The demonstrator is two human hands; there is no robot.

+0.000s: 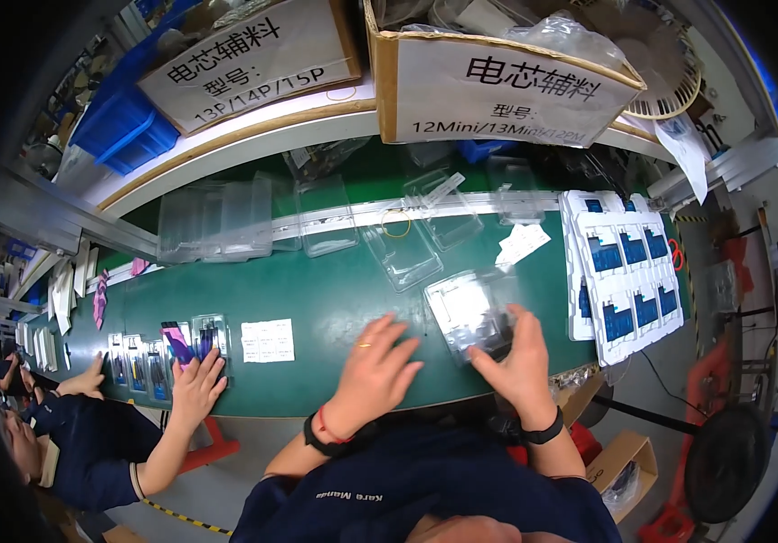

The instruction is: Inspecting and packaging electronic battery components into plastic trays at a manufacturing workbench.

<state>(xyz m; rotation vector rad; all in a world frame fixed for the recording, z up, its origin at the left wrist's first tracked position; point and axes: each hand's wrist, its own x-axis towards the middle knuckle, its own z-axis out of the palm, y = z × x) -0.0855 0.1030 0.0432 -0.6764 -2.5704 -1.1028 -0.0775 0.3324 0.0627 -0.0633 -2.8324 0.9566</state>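
My right hand [523, 362] grips the near right side of a clear plastic tray [448, 303], thumb and fingers apart across its corner. The tray lies tilted on the green table and has a bright glare on it. Dark pieces show near the thumb, but I cannot make out what they are. My left hand [373, 376] hovers over the table's near edge, left of the tray, with fingers spread and nothing in them. Beyond the tray are more clear plastic trays [403, 262] and white paper labels [523, 244].
White trays [633, 303] holding several blue pieces stand at the right. A label sheet [268, 341] lies left of my left hand. At far left, a co-worker's hand [197, 385] touches filled clear trays [156, 369]. Cardboard boxes [507, 90] sit on the shelf above.
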